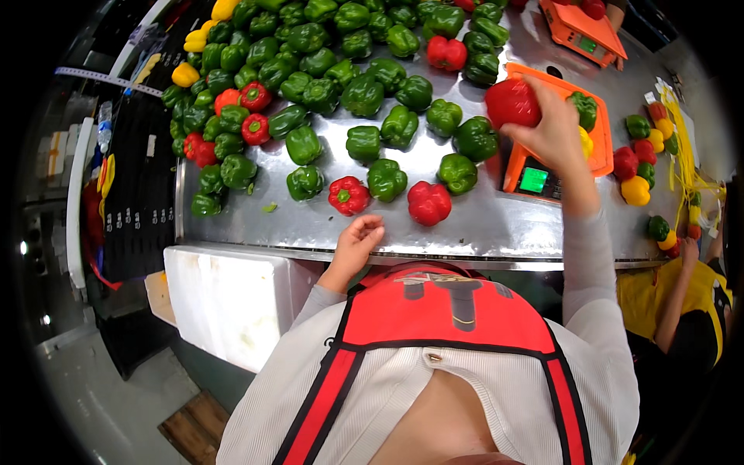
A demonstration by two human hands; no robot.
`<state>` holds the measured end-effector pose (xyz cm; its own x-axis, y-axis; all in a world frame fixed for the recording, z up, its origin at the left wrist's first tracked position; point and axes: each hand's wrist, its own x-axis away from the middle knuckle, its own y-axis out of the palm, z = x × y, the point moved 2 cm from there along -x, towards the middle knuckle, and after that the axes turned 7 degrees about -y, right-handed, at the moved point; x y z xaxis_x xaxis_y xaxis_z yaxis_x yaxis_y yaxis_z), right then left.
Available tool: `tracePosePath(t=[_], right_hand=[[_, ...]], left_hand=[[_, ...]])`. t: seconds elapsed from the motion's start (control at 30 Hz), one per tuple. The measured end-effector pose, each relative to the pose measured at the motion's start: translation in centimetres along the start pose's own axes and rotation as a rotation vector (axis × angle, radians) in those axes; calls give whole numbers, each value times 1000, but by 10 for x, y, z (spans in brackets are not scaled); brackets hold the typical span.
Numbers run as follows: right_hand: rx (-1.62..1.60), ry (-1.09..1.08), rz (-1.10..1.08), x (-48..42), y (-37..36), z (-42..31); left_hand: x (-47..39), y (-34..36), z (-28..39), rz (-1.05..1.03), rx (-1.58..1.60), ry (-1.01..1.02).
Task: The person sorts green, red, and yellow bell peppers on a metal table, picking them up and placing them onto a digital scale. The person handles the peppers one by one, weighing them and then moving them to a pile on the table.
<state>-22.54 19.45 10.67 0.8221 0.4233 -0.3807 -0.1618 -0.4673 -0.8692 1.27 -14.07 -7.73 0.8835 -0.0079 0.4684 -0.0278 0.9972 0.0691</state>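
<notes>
My right hand (549, 125) grips a red bell pepper (512, 103) at the left side of an orange digital scale (601, 139). On the scale's tray lie a green bell pepper (583, 110) and a yellow pepper (586, 143), the latter partly hidden by my wrist. The scale's display (533, 179) glows green. Near the table's front edge, my left hand (356, 244) is empty with its fingers loosely curled and apart. Just beyond it are a red pepper (349, 196) and a green pepper (387, 180); another red pepper (429, 203) lies to its right.
Many green peppers (308, 38) cover the steel table (279, 224) at the back left. A white foam box (221, 296) stands at the front left. Grouped mixed peppers (635, 183) and yellow ties (677, 139) lie right, beside a co-worker's hand (689, 250). Another orange scale (587, 32) stands behind.
</notes>
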Motion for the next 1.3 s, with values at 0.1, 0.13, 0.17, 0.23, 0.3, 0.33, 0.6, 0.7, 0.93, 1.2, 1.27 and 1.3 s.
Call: tracePosePath(t=[0.1, 0.13, 0.17, 0.23, 0.3, 0.33, 0.6, 0.7, 0.93, 1.2, 1.27, 1.3], right_hand=[[-548, -196, -168, 32, 26, -78], [-668, -218, -267, 47, 45, -95], [-773, -294, -278, 51, 47, -116], [-807, -195, -205, 58, 61, -126], [-622, -137, -166, 64, 84, -114], [-465, -153, -200, 68, 97, -106], [-96, -338, -356, 106, 140, -102], [-266, -254, -313, 96, 117, -97], [2, 49, 243, 16, 4, 12], [534, 132, 199, 5, -5, 63], [304, 46, 438, 10, -43, 64], [189, 8, 556, 14, -63, 65]], left_hand=[[7, 27, 47, -162, 781, -221], [7, 33, 56, -189, 875, -219], [7, 37, 61, -211, 971, -216], [10, 30, 55, -209, 1075, -255], [15, 6, 25, -161, 1101, -335], [21, -2, 21, -173, 1150, -381], [31, -30, 5, -35, 1128, -316], [27, -28, 1, -40, 1083, -312], [16, -29, -21, -69, 1034, -368], [13, -26, -14, -25, 941, -396], [14, -31, -23, -45, 965, -372], [12, -34, -28, -77, 985, -356]])
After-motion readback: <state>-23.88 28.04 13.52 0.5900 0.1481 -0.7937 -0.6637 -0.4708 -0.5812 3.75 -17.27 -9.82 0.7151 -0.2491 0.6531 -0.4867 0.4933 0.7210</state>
